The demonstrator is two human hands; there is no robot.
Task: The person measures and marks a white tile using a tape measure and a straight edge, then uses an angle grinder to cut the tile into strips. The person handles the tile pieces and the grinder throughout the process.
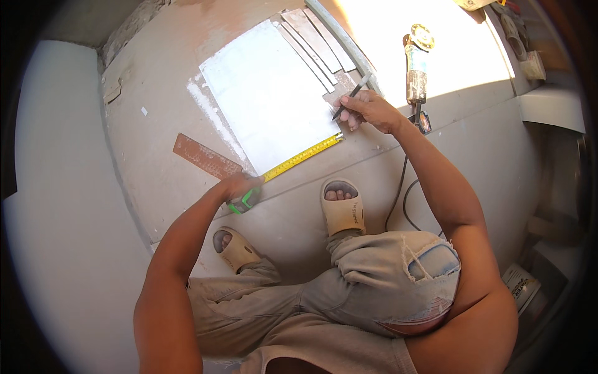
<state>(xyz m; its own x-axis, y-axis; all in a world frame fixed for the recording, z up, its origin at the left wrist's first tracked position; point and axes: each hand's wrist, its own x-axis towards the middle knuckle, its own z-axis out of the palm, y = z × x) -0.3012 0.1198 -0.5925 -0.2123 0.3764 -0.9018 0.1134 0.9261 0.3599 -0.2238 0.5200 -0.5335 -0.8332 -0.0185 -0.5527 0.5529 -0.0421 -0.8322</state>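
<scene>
A large white tile (268, 93) lies flat on the floor in front of me. My left hand (240, 187) is closed around a green and black tape measure (245, 201) at the tile's near left corner. Its yellow blade (302, 157) runs out along the near edge, and the metal end sits by the near right corner. Above that corner my right hand (370, 111) pinches a dark pencil-like marker (352, 95), its dark point tilted down toward the tile's right edge. A reddish-brown flat strip (205, 156) lies left of my left hand.
Narrow cut strips (311, 43) lie beyond the tile's right side, next to a long grey bar (342, 37). An angle grinder (417, 68) rests at the right, its cord (405, 187) looping toward my knee. A white wall (62, 187) stands at the left. My sandalled feet (342, 206) are close by.
</scene>
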